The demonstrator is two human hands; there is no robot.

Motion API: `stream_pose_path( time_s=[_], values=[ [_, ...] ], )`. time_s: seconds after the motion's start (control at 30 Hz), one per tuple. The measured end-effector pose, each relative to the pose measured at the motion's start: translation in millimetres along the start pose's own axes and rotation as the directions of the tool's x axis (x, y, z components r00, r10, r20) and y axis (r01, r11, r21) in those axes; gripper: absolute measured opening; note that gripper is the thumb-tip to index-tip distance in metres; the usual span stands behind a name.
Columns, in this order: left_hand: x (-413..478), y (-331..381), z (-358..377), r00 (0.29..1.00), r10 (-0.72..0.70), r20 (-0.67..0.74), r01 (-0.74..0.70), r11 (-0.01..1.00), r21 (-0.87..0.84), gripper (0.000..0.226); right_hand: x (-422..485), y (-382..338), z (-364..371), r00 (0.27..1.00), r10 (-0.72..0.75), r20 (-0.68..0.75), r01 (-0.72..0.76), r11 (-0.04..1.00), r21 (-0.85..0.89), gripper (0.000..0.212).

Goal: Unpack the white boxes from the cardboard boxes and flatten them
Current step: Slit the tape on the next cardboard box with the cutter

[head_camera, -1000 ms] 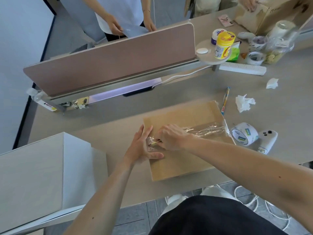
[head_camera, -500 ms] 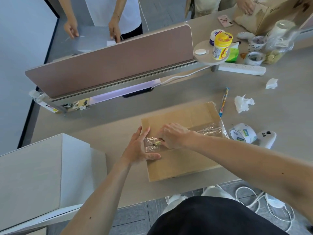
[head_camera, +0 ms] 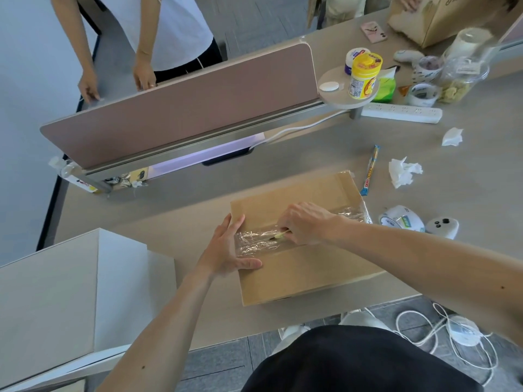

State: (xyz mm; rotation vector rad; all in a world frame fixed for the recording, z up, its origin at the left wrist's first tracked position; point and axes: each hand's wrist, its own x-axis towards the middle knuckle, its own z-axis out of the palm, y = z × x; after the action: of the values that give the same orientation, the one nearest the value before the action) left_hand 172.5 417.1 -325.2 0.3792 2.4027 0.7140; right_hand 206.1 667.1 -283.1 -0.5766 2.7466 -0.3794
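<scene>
Right hand (head_camera: 307, 222), pinching a cutter (head_camera: 280, 236), had moved rightward along the tape (head_camera: 254, 241). Left hand (head_camera: 226, 250) lay flat, fingers straight, on the cardboard box (head_camera: 297, 278) near the desk (head_camera: 169, 222) edge. Box looked sealed; unpacking and flattening remained.

Worktop: grey-beige laminate worktop (head_camera: 169, 213), spreading out on every side of the fingers (head_camera: 233, 226).
Divider: dusty-pink padded divider panel (head_camera: 184, 108) on a grey metal rail, upright beyond the fingers.
Light: pale violet light strip (head_camera: 203, 155) glowing under that rail.
Shelf: small round beige shelf (head_camera: 336, 94) at the divider's right end, beyond and right of the fingers.
Cabinet: pale beige-and-white boxy cabinet (head_camera: 56, 292), left of the fingers and nearer.
Floor: grey tiled floor (head_camera: 215, 360) below the worktop's near edge.
Wall: pale bluish-white wall (head_camera: 22, 108), far left.
</scene>
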Motion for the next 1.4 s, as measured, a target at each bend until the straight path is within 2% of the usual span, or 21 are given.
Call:
stream_pose_path(
  time_s=[0.17,0.3,0.5,0.63,0.7,0.8,1.03,1.17,1.4],
  values=[
    [0,3,-1,1.000,-0.018,-0.007,0.019,0.999,0.030,0.149,-8,11,-1,1.000,0.016,-0.011,-0.016,1.000,0.003,0.021],
    [-1,8,-4,1.000,-0.001,-0.013,0.002,0.998,0.062,0.151,-20,24,-7,0.999,0.047,0.014,-0.047,0.999,-0.009,0.035],
    [0,13,-8,0.999,0.018,-0.037,-0.013,0.992,0.128,0.150,-46,55,-13,0.996,0.079,0.029,-0.079,0.997,-0.001,0.018],
    [5,20,-13,0.999,0.021,-0.042,-0.009,0.962,0.272,0.150,-60,72,-18,0.992,0.125,0.030,-0.124,0.992,-0.008,0.013],
    [9,31,-14,0.999,0.014,-0.036,-0.002,0.946,0.324,0.143,-64,75,-18,0.993,0.117,0.019,-0.117,0.993,-0.003,0.013],
    [14,54,-11,1.000,0.004,-0.030,0.008,0.926,0.379,0.121,-68,79,-21,0.990,0.141,0.022,-0.141,0.990,0.006,0.014],
    [32,111,23,0.996,0.087,0.018,-0.084,0.867,0.491,0.095,-78,94,-18,0.984,0.178,0.017,-0.179,0.984,0.004,0.013],
    [42,128,35,0.990,0.093,0.102,-0.132,0.860,0.493,0.106,-84,101,-18,0.984,0.180,0.006,-0.180,0.984,0.009,0.014],
    [46,152,36,0.991,-0.008,0.131,-0.062,0.853,0.518,0.129,-110,127,-27,0.970,0.241,-0.002,-0.241,0.970,-0.034,0.020]
  ],
)
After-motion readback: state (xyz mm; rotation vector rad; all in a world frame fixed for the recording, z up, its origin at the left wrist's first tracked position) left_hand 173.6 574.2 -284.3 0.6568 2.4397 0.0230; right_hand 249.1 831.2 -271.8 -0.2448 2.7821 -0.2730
